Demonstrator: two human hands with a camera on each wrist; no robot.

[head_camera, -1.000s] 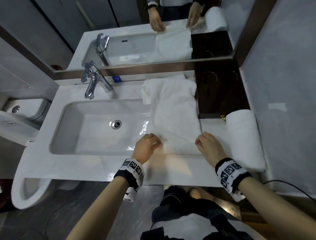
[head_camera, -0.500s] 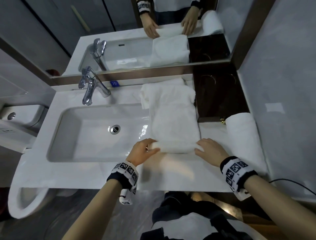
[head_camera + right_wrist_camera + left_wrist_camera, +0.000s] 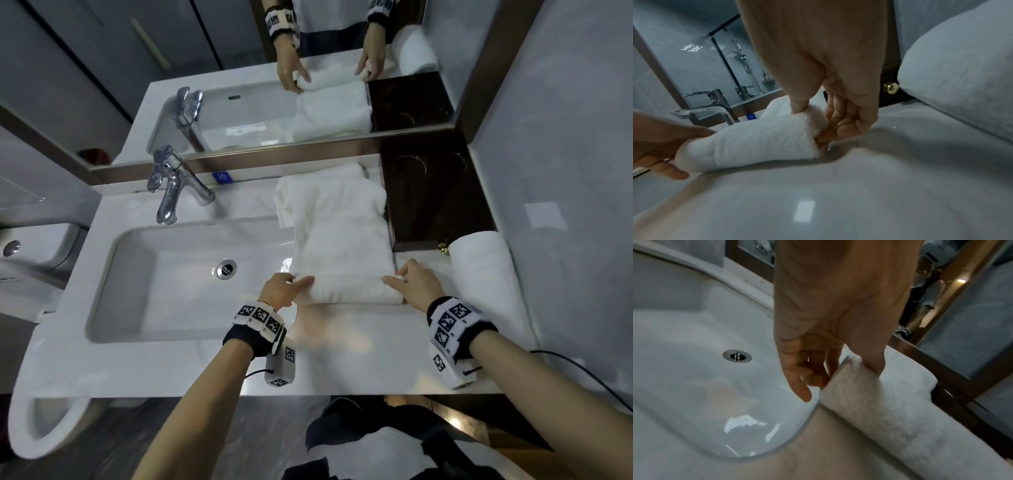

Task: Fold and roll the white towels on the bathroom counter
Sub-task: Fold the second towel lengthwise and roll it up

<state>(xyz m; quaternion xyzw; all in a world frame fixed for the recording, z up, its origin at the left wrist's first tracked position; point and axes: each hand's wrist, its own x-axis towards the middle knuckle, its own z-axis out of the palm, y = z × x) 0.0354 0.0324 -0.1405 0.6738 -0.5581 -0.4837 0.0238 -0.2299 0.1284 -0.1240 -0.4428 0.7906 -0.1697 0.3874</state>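
White towel [image 3: 342, 236] on counter, rolled near edge pinched between left grip [image 3: 279, 291], right grip [image 3: 416, 282]

White towel [image 3: 342, 236] on a white counter [image 3: 191, 370]; right of the towel, a dark brown box [image 3: 435, 202] with a gold knob [image 3: 891, 87]. Wristbands [image 3: 454, 320] carry black-and-white square markers. The faucet [image 3: 171, 186] left of the towel is chrome.

A chrome faucet [image 3: 171, 186] stands behind the white sink basin [image 3: 144, 308], whose round drain [image 3: 226, 269] sits mid-bowl; a dark wooden box [image 3: 435, 202] with a brass knob [image 3: 891, 87] sits under the mirror [image 3: 239, 85]
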